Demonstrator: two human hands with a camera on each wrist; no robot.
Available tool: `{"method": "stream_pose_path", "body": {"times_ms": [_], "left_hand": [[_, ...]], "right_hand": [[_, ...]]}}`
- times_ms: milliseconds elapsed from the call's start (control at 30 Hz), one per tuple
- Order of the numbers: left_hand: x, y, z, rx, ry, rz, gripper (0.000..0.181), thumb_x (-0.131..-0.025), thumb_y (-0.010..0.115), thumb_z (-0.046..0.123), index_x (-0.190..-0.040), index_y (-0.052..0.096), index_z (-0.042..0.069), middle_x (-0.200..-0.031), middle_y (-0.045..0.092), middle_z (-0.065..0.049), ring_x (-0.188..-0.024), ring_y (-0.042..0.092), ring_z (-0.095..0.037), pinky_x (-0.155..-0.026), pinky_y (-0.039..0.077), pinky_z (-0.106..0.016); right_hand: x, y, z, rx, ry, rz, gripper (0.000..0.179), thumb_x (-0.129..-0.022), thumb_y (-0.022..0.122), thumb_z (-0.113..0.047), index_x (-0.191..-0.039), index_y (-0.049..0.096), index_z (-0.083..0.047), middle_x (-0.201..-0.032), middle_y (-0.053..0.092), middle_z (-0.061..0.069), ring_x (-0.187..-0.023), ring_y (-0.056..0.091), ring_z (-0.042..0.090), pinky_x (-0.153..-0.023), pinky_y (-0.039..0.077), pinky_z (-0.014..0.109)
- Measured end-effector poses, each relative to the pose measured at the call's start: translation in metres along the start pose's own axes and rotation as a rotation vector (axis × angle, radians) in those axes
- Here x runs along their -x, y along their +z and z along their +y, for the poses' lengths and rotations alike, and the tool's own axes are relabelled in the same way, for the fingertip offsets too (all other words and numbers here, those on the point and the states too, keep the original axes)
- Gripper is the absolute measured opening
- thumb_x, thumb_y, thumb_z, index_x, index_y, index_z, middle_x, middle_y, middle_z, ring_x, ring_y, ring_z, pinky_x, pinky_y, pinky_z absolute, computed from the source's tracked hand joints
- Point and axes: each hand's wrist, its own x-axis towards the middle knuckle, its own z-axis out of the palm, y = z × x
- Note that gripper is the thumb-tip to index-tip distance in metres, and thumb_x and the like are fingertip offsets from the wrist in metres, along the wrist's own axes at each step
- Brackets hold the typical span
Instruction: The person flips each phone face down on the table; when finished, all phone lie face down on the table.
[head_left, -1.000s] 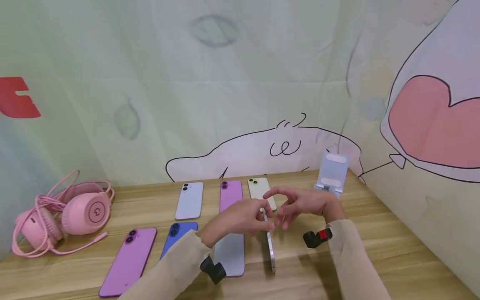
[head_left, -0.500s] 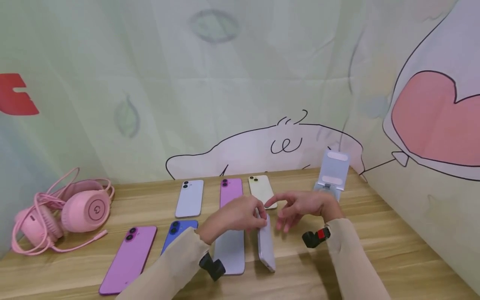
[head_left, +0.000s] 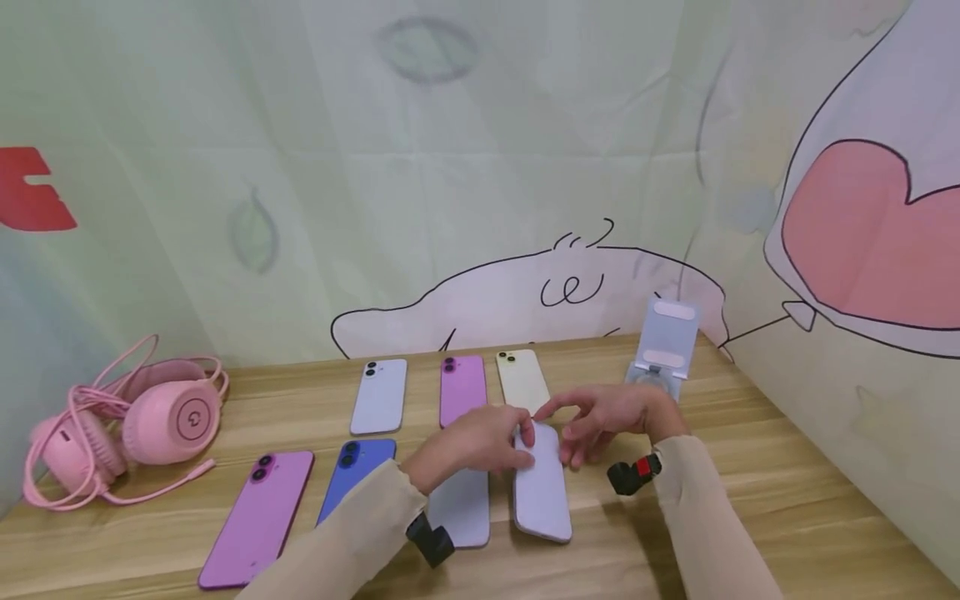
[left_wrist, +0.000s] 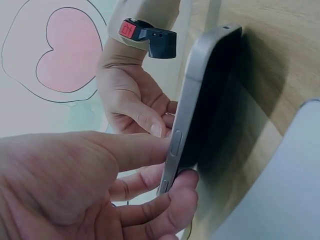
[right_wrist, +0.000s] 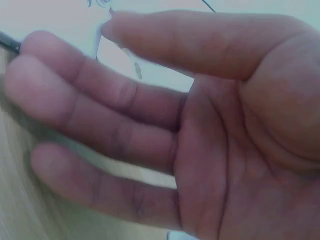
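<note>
My left hand (head_left: 483, 437) pinches a pale lavender smartphone (head_left: 544, 500) by its upper left edge. In the left wrist view, the left thumb and fingers clasp the phone's grey side (left_wrist: 192, 85) by the buttons, its dark screen facing down over the wood. The phone tilts there. My right hand (head_left: 603, 414) is at the phone's top right, index fingertip right at the top edge. In the right wrist view the right hand's fingers (right_wrist: 75, 107) are extended and loosely spread, with nothing in the palm. The phone's upper left corner is hidden by the left hand.
Left of it lie a pale bluish phone (head_left: 465, 517), a blue phone (head_left: 356, 467) and a purple phone (head_left: 257, 521). Behind are white (head_left: 378, 400), pink-purple (head_left: 462, 387) and cream (head_left: 522, 379) phones. Pink headphones (head_left: 157, 429) sit far left; a phone stand (head_left: 667, 337) stands back right.
The held phone has turned from standing on its long edge to leaning over, its pale back now facing up, its lower end swung right. The right hand stays close beside it.
</note>
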Motion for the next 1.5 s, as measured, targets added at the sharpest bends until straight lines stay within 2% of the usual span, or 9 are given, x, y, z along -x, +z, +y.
{"method": "stream_pose_path", "body": {"times_ms": [233, 733, 867, 1100, 1233, 1333, 1500], "left_hand": [[-0.001, 0.007, -0.006, -0.004, -0.018, -0.011, 0.02, -0.089, 0.077, 0.023, -0.095, 0.059, 0.019, -0.071, 0.058, -0.001, -0.058, 0.058, -0.013, -0.057, 0.044, -0.027], [-0.008, 0.013, -0.006, -0.026, -0.017, -0.048, 0.021, -0.09, 0.076, 0.031, -0.093, 0.057, 0.021, -0.07, 0.059, 0.0, -0.057, 0.056, -0.013, -0.057, 0.041, -0.026], [-0.008, 0.016, -0.007, -0.057, -0.007, -0.043, 0.021, -0.091, 0.074, 0.032, -0.092, 0.056, 0.022, -0.066, 0.057, 0.0, -0.054, 0.053, -0.013, -0.054, 0.038, -0.026], [-0.01, 0.017, -0.009, -0.128, 0.043, -0.017, 0.021, -0.092, 0.074, 0.033, -0.09, 0.055, 0.022, -0.067, 0.053, 0.003, -0.058, 0.051, -0.01, -0.056, 0.038, -0.025], [-0.01, 0.014, -0.009, -0.111, 0.051, -0.04, 0.02, -0.092, 0.074, 0.031, -0.091, 0.056, 0.022, -0.067, 0.052, 0.003, -0.058, 0.051, -0.011, -0.056, 0.038, -0.025], [-0.01, 0.012, -0.01, -0.078, 0.053, -0.053, 0.016, -0.093, 0.072, 0.024, -0.092, 0.056, 0.02, -0.068, 0.054, 0.002, -0.058, 0.051, -0.011, -0.056, 0.04, -0.025], [-0.01, 0.008, -0.016, -0.024, 0.052, -0.036, 0.013, -0.093, 0.07, 0.014, -0.089, 0.059, 0.017, -0.071, 0.06, 0.001, -0.059, 0.055, -0.011, -0.057, 0.044, -0.025]], "right_hand": [[-0.002, 0.003, 0.003, 0.025, 0.07, 0.056, 0.04, -0.101, 0.056, -0.008, -0.14, 0.052, -0.017, -0.093, 0.072, 0.016, -0.077, 0.07, 0.023, -0.072, 0.058, 0.037], [-0.002, 0.001, 0.005, 0.025, 0.095, 0.077, 0.04, -0.101, 0.053, -0.004, -0.139, 0.054, -0.016, -0.088, 0.067, 0.013, -0.072, 0.067, 0.021, -0.065, 0.054, 0.029], [-0.003, 0.001, 0.005, 0.028, 0.094, 0.065, 0.04, -0.101, 0.053, -0.004, -0.14, 0.053, -0.016, -0.088, 0.067, 0.013, -0.072, 0.067, 0.021, -0.066, 0.055, 0.03], [-0.002, 0.0, 0.004, 0.037, 0.098, 0.071, 0.039, -0.102, 0.053, -0.005, -0.14, 0.054, -0.015, -0.088, 0.066, 0.012, -0.073, 0.066, 0.021, -0.068, 0.055, 0.031], [-0.001, -0.001, 0.004, 0.04, 0.092, 0.062, 0.039, -0.102, 0.053, -0.006, -0.14, 0.054, -0.014, -0.089, 0.067, 0.012, -0.074, 0.066, 0.021, -0.069, 0.055, 0.031], [-0.001, -0.001, 0.003, 0.055, 0.078, 0.064, 0.039, -0.102, 0.053, -0.007, -0.14, 0.053, -0.012, -0.09, 0.067, 0.011, -0.074, 0.067, 0.021, -0.07, 0.056, 0.032], [-0.001, 0.0, 0.001, 0.09, 0.06, 0.085, 0.035, -0.102, 0.054, -0.009, -0.137, 0.056, -0.011, -0.089, 0.066, 0.012, -0.074, 0.066, 0.021, -0.07, 0.056, 0.033]]}}
